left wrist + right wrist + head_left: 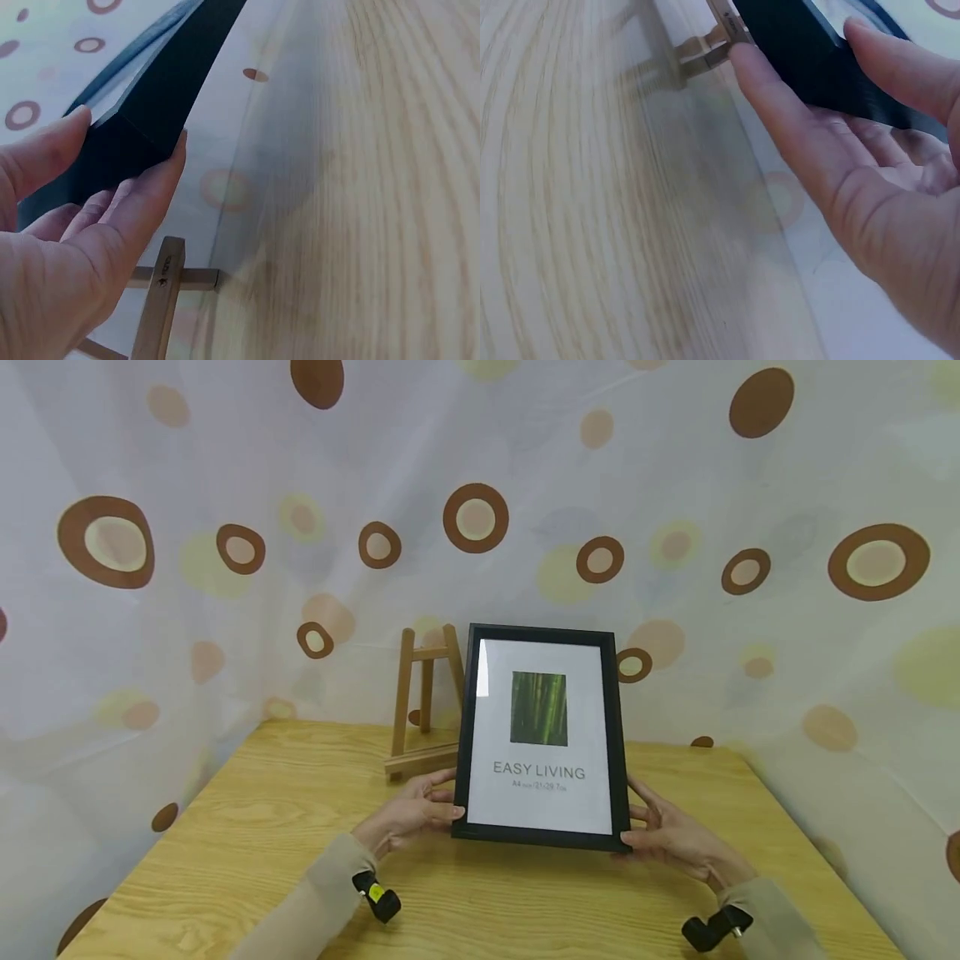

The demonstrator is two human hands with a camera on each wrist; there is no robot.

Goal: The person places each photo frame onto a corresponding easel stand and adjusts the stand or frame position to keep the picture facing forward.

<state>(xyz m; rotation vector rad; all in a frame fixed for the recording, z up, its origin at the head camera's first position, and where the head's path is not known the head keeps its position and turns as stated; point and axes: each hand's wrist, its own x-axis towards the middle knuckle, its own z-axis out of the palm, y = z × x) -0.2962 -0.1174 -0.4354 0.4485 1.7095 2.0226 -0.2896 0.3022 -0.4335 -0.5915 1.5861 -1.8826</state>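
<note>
A black picture frame (pixel 543 839) with a white sheet, a green bamboo print and the words "EASY LIVING" is held up facing the head camera, tilted slightly. My left hand (pixel 412 810) grips its lower left corner, thumb on the front edge and fingers behind. At the lower right corner my right hand (pixel 675 839) grips it the same way. In both wrist views the frame's dark side (pixel 176 82) lies between thumb and fingers, raised over the table. Behind and to the left stands a small wooden easel (pixel 402 702), its right side partly hidden by the frame.
The light wooden table (pixel 300 793) reaches back to a white curtain (pixel 525 435) with brown and yellow spots, which also hangs along both sides. A black camera mount (pixel 378 897) sits on the left wrist and a similar mount (pixel 716 928) on the right.
</note>
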